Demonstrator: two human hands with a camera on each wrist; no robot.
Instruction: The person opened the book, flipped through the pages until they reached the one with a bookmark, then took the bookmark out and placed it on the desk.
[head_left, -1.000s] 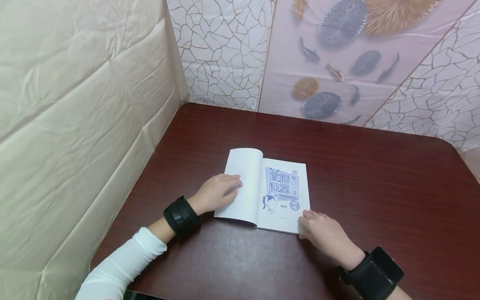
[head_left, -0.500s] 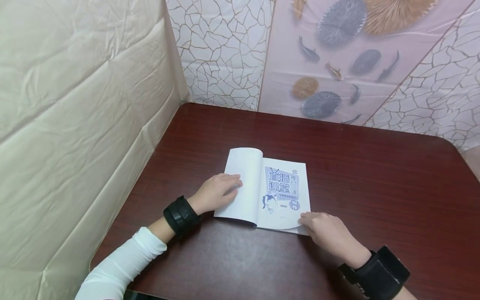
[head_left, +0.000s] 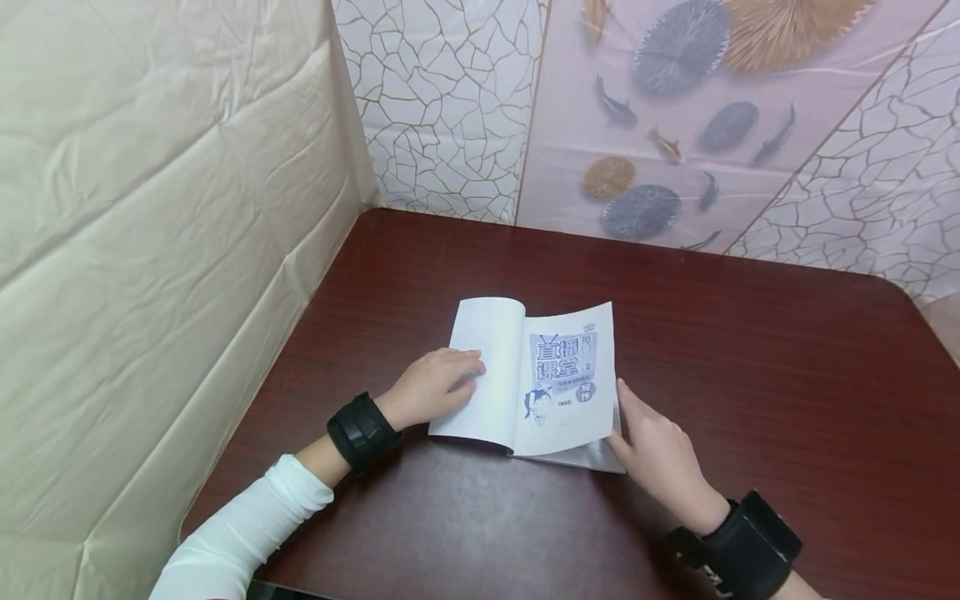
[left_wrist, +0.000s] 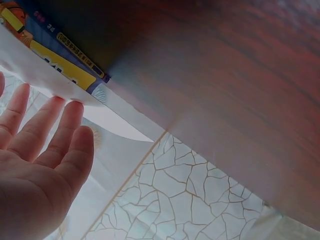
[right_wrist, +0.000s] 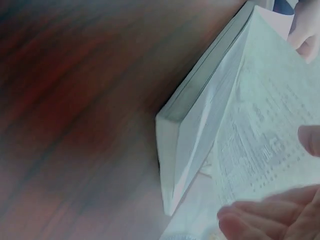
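An open book (head_left: 491,333) lies on the dark red-brown table (head_left: 750,392). On its left side is a blank white page. The right-hand page (head_left: 566,417) carries blue printed characters and a cartoon figure, and its free edge is lifted off the pages below. My left hand (head_left: 431,385) rests on the blank side with its fingers extended. In the left wrist view, the blue and yellow cover (left_wrist: 75,70) shows beneath. My right hand (head_left: 663,450) is at the lifted page's outer edge, fingers fairly straight, thumb apart. The right wrist view shows the page block (right_wrist: 197,95) under the raised leaf.
A cream cloth-covered wall (head_left: 187,250) runs along the table's left side. Behind the table hangs a white and pink patterned backdrop (head_left: 450,108). A black strap (head_left: 363,433) with a camera housing sits on my left wrist, another black strap (head_left: 742,542) on my right.
The printed right-hand page has come up from the pages below, its outer edge rising. My right hand's fingers have straightened and spread at that edge. My left hand has stayed put.
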